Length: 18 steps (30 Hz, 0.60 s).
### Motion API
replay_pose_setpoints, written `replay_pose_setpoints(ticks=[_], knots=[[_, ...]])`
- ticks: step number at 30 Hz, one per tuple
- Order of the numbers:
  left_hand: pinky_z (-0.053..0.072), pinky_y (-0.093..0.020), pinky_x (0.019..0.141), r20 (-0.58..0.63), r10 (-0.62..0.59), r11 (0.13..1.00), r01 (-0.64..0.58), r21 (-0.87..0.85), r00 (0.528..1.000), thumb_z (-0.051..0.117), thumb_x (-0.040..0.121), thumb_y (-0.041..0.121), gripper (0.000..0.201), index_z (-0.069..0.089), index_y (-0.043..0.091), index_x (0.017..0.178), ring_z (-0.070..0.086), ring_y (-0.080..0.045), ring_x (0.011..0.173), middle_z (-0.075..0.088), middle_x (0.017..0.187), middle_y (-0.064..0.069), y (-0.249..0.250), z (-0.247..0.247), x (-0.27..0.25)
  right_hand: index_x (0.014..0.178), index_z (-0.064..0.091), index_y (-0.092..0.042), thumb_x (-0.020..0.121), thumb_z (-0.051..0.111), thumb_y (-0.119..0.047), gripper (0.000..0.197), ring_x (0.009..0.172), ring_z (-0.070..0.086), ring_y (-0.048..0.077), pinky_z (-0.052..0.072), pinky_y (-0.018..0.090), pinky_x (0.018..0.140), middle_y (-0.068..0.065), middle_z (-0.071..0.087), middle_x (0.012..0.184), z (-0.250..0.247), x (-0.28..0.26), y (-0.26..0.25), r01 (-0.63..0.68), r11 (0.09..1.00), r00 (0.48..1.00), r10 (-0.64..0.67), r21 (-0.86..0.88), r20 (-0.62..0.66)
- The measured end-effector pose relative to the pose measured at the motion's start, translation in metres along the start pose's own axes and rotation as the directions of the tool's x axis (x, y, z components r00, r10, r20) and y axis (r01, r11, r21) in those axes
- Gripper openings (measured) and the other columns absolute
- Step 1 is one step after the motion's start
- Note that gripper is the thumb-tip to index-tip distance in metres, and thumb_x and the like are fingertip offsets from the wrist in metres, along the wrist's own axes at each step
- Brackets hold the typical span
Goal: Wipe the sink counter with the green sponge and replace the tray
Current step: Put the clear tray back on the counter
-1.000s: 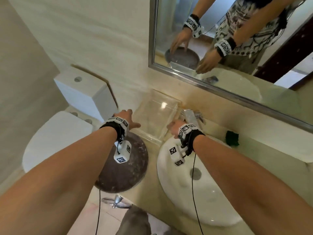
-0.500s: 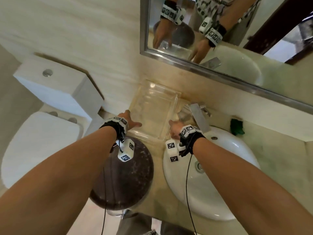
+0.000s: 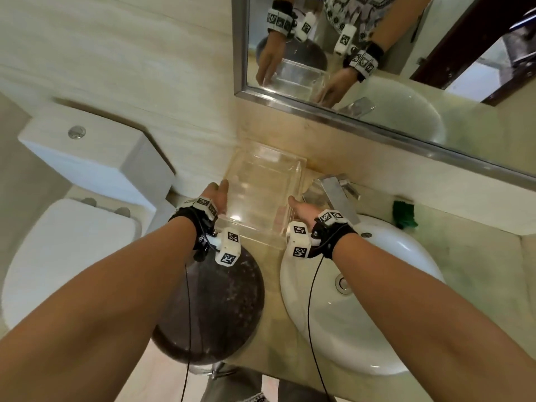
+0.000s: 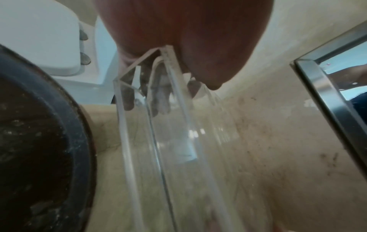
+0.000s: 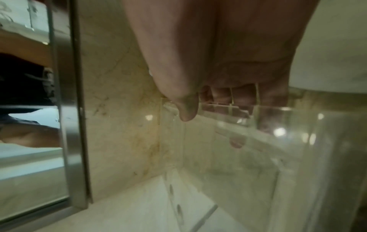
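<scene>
A clear acrylic tray (image 3: 262, 195) sits low over the beige sink counter (image 3: 470, 256), in the corner left of the faucet. My left hand (image 3: 218, 195) grips its left wall and my right hand (image 3: 298, 210) grips its right wall. In the left wrist view the thumb (image 4: 208, 70) lies on one side of the tray wall (image 4: 158, 149), with the fingers showing through it. The right wrist view shows the right hand (image 5: 218, 55) curled over the tray rim (image 5: 244, 108). The green sponge (image 3: 404, 215) lies on the counter by the wall, right of the faucet, apart from both hands.
A white basin (image 3: 365, 303) sits right of the tray, with a chrome faucet (image 3: 338, 195) behind it. A dark round stool top (image 3: 220, 309) stands below my left wrist. The toilet tank (image 3: 87, 166) is at the left. A framed mirror (image 3: 377, 62) hangs above the counter.
Both hands have carried the tray forward and down toward the wall corner, and it now lies flatter. My view has tilted downward. The sponge has not moved.
</scene>
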<state>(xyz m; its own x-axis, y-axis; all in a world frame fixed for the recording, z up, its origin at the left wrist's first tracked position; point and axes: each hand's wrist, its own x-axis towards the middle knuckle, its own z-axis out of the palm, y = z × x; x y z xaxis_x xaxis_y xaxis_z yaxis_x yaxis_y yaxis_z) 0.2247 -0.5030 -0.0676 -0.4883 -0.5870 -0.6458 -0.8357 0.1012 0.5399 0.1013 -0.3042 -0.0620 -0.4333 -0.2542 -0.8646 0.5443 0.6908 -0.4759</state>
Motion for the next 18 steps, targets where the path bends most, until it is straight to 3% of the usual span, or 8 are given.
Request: replay_pose_setpoints(ticks=[2, 4, 6, 9, 12, 14, 16, 18], knots=[[0.046, -0.046, 0.098, -0.041, -0.006, 1.000, 0.006, -0.016, 0.999, 0.021, 0.101, 0.047, 0.060, 0.048, 0.002, 0.128, 0.057, -0.035, 0.111, 0.056, 0.125, -0.020, 0.003, -0.006, -0.009, 0.117, 0.061, -0.007, 0.078, 0.054, -0.064, 0.070, 0.106, 0.066, 0.033, 0.049, 0.051, 0.098, 0.013, 0.068, 0.118, -0.008, 0.025, 0.010, 0.045, 0.998, 0.999, -0.047, 0.050, 0.026], [0.045, -0.048, 0.100, -0.080, 0.000, 1.000, -0.001, -0.004, 0.997, 0.019, 0.100, 0.050, 0.063, 0.051, 0.004, 0.129, 0.057, -0.035, 0.113, 0.056, 0.128, -0.020, 0.003, -0.013, -0.019, 0.121, 0.059, -0.008, 0.073, 0.058, -0.063, 0.074, 0.102, 0.068, 0.032, 0.050, 0.050, 0.098, 0.012, 0.070, 0.114, -0.013, 0.027, 0.012, 0.070, 0.994, 0.996, -0.075, 0.079, 0.053], [0.045, -0.046, 0.100, -0.100, 0.005, 1.000, -0.008, -0.026, 0.995, 0.019, 0.101, 0.048, 0.061, 0.050, 0.004, 0.130, 0.056, -0.037, 0.114, 0.056, 0.130, -0.021, 0.001, -0.018, -0.026, 0.120, 0.060, -0.007, 0.080, 0.059, -0.058, 0.064, 0.101, 0.069, 0.033, 0.049, 0.050, 0.099, 0.011, 0.073, 0.107, -0.012, 0.003, 0.007, 0.083, 0.989, 0.994, -0.091, 0.119, 0.062], [0.048, -0.049, 0.097, -0.113, 0.037, 0.994, -0.048, -0.094, 0.993, 0.019, 0.099, 0.053, 0.064, 0.051, 0.005, 0.127, 0.061, -0.037, 0.108, 0.058, 0.128, -0.019, 0.000, -0.027, -0.043, 0.110, 0.070, -0.008, 0.082, 0.060, -0.056, 0.057, 0.106, 0.066, 0.036, 0.047, 0.052, 0.101, 0.014, 0.071, 0.110, -0.005, -0.056, -0.004, 0.131, 0.984, 0.987, -0.141, 0.122, 0.075], [0.049, -0.036, 0.088, -0.134, 0.063, 0.982, -0.086, -0.170, 0.989, 0.028, 0.103, 0.040, 0.043, 0.052, 0.006, 0.112, 0.063, -0.030, 0.092, 0.064, 0.116, -0.019, 0.003, -0.040, -0.076, 0.101, 0.067, -0.010, 0.094, 0.053, -0.041, 0.034, 0.098, 0.063, 0.030, 0.047, 0.048, 0.100, 0.009, 0.069, 0.103, -0.004, -0.113, -0.006, 0.174, 0.971, 0.971, -0.197, 0.164, 0.135], [0.046, -0.032, 0.082, -0.172, 0.060, 0.972, -0.097, -0.212, 0.983, 0.033, 0.103, 0.036, 0.033, 0.052, 0.009, 0.106, 0.060, -0.027, 0.088, 0.066, 0.113, -0.018, 0.006, -0.047, -0.095, 0.102, 0.064, -0.012, 0.095, 0.054, -0.036, 0.027, 0.096, 0.062, 0.029, 0.046, 0.048, 0.099, 0.007, 0.069, 0.103, -0.010, -0.133, 0.000, 0.220, 0.954, 0.955, -0.253, 0.202, 0.156], [0.052, -0.038, 0.086, -0.172, 0.103, 0.974, -0.134, -0.183, 0.980, 0.026, 0.101, 0.050, 0.053, 0.058, 0.009, 0.103, 0.065, -0.030, 0.089, 0.070, 0.101, -0.019, 0.014, -0.050, -0.122, 0.111, 0.062, -0.011, 0.092, 0.058, -0.036, 0.032, 0.093, 0.064, 0.028, 0.047, 0.047, 0.096, 0.008, 0.070, 0.105, -0.016, -0.151, 0.006, 0.268, 0.934, 0.937, -0.309, 0.238, 0.159], [0.054, -0.043, 0.086, -0.183, 0.124, 0.972, -0.157, -0.177, 0.975, 0.024, 0.098, 0.057, 0.059, 0.060, 0.009, 0.101, 0.067, -0.032, 0.090, 0.071, 0.094, -0.018, 0.023, -0.047, -0.144, 0.121, 0.057, -0.006, 0.088, 0.064, -0.037, 0.045, 0.085, 0.066, 0.029, 0.051, 0.044, 0.090, 0.010, 0.070, 0.101, -0.023, -0.167, 0.013, 0.303, 0.921, 0.931, -0.341, 0.246, 0.133]])
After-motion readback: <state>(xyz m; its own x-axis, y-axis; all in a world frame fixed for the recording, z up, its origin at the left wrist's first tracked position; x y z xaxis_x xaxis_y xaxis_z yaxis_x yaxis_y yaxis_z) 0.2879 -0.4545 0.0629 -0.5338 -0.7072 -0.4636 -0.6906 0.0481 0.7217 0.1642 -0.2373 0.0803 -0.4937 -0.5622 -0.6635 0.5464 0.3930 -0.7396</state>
